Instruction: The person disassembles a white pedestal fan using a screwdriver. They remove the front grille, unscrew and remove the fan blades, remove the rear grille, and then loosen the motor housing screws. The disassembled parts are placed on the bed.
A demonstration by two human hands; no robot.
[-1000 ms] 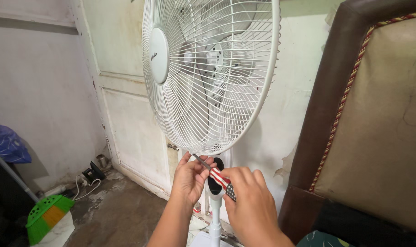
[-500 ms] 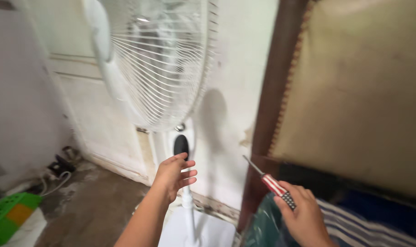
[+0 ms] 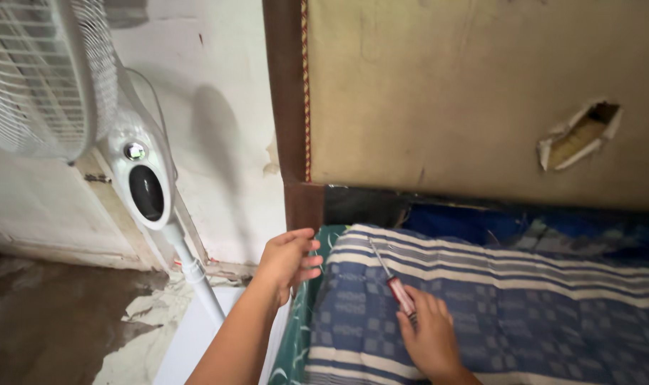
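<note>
- Right hand (image 3: pixel 430 334) low on the blue striped cloth (image 3: pixel 524 299), fingers curled around the red-and-white handle of a screwdriver (image 3: pixel 391 281); closed on it, though the grip looks loose, with the hand perhaps resting the tool on the fabric.
- Screwdriver lying nearly flat along the cloth, long axis running from lower right to upper left; metal shaft pointing up and left, away from the wrist, tip near the cloth's top edge.
- Left hand (image 3: pixel 287 261) held in the air, holding nothing; fingers spread slightly and half curled, palm turned right, just beside the left edge of the bed.
- Hands apart, left higher and further left than right.
- White pedestal fan (image 3: pixel 135 167) standing to the left, its grille at the top left corner, stem slanting down toward the floor.
- Padded tan headboard (image 3: pixel 446 93) behind the bed, with a torn hole at its right.
</note>
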